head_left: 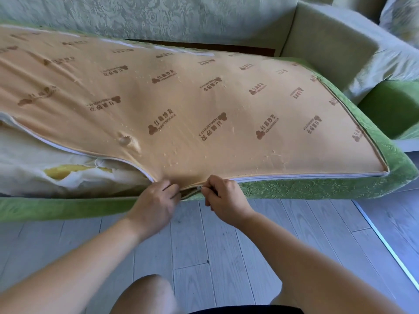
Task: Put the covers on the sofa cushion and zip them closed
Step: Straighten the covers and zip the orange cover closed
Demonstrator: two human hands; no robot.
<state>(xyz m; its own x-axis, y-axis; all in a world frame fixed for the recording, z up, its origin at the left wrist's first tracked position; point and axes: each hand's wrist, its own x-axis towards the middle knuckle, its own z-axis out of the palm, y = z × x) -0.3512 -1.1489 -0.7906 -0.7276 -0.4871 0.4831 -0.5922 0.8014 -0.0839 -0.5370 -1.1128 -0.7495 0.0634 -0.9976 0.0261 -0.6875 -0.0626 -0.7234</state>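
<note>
Embossed green cloth cover (317, 189), smooth tan printed panel (204, 98).

Cushion across the sofa, both grips at the middle of its near edge.

The sofa cushion (181, 98) lies in front of the sofa back (158, 17), with the armrest (328, 35) behind its right end and the floor (226, 245) before it. On the near edge, the left grip (156, 200) holds the cover (317, 189) just left of the zipper pull (199, 188), which the right grip (224, 198) pinches. Left of them the filling (68, 175) lies in the opening.
</note>
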